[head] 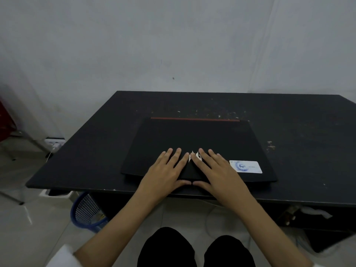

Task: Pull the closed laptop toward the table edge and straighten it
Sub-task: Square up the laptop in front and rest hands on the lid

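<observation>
A closed black laptop (192, 137) with a red strip along its far edge lies on the black table (92, 157), its near edge close to the table's front edge and roughly parallel to it. A white sticker (245, 166) sits on the lid's near right. My left hand (165, 170) and my right hand (213, 168) both rest flat on the lid's near middle, fingers spread, thumbs almost touching. They partly cover a white logo between them.
The wall rises right behind the table. A blue mesh basket (86, 212) stands on the floor under the table's left side. White cables and clutter lie under the right side. My knees are below the front edge.
</observation>
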